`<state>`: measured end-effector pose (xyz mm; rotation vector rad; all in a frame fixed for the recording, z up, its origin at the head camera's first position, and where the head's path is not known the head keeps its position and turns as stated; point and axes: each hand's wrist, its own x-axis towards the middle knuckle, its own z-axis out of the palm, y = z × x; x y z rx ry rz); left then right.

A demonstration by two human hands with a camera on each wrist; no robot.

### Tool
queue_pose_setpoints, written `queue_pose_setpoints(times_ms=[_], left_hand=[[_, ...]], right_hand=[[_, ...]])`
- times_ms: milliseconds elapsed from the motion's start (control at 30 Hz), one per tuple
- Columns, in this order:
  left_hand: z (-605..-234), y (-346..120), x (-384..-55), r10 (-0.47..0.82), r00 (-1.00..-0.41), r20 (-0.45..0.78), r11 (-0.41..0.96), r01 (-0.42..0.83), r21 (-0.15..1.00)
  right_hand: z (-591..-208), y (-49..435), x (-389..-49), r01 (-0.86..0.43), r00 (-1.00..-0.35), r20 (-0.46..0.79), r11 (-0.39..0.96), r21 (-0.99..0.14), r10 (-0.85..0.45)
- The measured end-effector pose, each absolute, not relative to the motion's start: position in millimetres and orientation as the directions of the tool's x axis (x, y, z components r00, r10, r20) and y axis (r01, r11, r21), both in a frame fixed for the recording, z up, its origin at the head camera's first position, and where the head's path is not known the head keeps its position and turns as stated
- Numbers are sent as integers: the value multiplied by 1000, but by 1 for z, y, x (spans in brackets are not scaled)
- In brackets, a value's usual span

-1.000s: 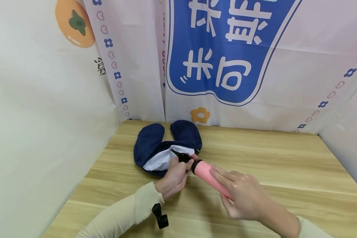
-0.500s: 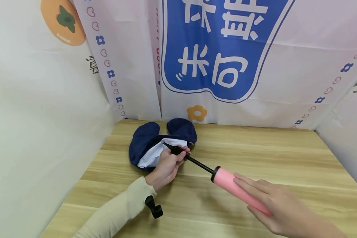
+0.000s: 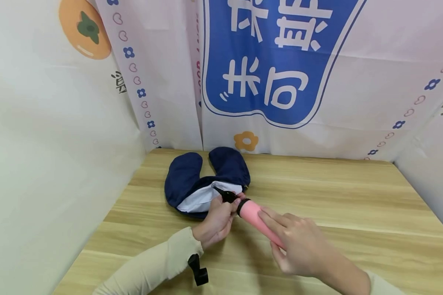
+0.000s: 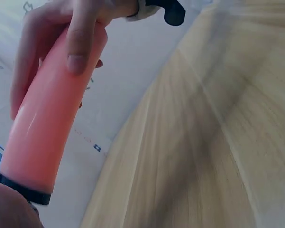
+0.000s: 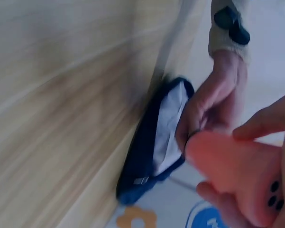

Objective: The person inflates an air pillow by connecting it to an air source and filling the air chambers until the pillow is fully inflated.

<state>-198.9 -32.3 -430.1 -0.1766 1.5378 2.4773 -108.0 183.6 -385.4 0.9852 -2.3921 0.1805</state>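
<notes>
A navy U-shaped neck pillow [image 3: 184, 176] lies on the table with its cover parted along the near side, baring a white inner lining [image 3: 197, 199]. My left hand [image 3: 218, 219] pinches the black nozzle end of a pink hand pump [image 3: 260, 223], the nozzle tip right at the white lining. Round the pink barrel my right hand [image 3: 299, 241] curls its fingers and thumb. The barrel is pushed up close to the left hand, so the rod is hidden. In the right wrist view the pillow [image 5: 142, 156] shows a zipper pull [image 5: 141, 180] near its end.
The wood-grain table [image 3: 339, 196] runs back to a printed cloth wall [image 3: 177, 82]. A plain white side wall [image 3: 59, 143] borders the left. A black wrist mount [image 3: 198, 270] hangs under the left sleeve.
The right hand drew the pink barrel back toward the lower right, baring a black rod, then pushed it in again to the left hand. The left hand kept its grip at the nozzle.
</notes>
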Motion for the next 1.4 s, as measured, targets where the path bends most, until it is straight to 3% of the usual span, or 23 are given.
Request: queue_pose_setpoints(times_ms=[100,200,467,600,667,900,1033,1133,1267,1400], left_hand=[[-432,-37,-204,163,-968,-192,-423,-244,873],[-433,-45,-209,182,-966,-182,-410,-243,879],[-427,-58,-220,178,-970,-168,-403,-228,887],[-423,-61,-223,142,-973,-181,-417,-224,881],[-422,-59,-223,127,-975,-184,-430,-221,876],[-427,-28,-199,118,-974,-195,-435,-227,871],[-429,-25,-194,140,-966,-217,-422,-256,869],[-428,-30,-198,162,-965,-204,-427,-255,867],[-425,-40,-206,185,-966,-178,-429,-242,870],[-419,-48,-214,188,-970,-152,-428,-221,877]], right_hand=[[-389,182,-107,-650,-668,444,759,43,-597],[-392,195,-101,-650,-705,376,760,-4,-601],[-376,243,-78,-720,-641,412,693,-30,-648],[-359,257,-64,-642,-754,275,758,-115,-597],[-355,256,-63,-627,-766,266,772,-106,-586],[-367,208,-86,-692,-590,491,715,100,-640],[-371,186,-97,-678,-592,481,723,135,-646],[-374,182,-105,-678,-626,449,730,91,-638],[-380,197,-104,-694,-637,427,719,45,-642],[-380,219,-97,-718,-609,456,695,29,-648]])
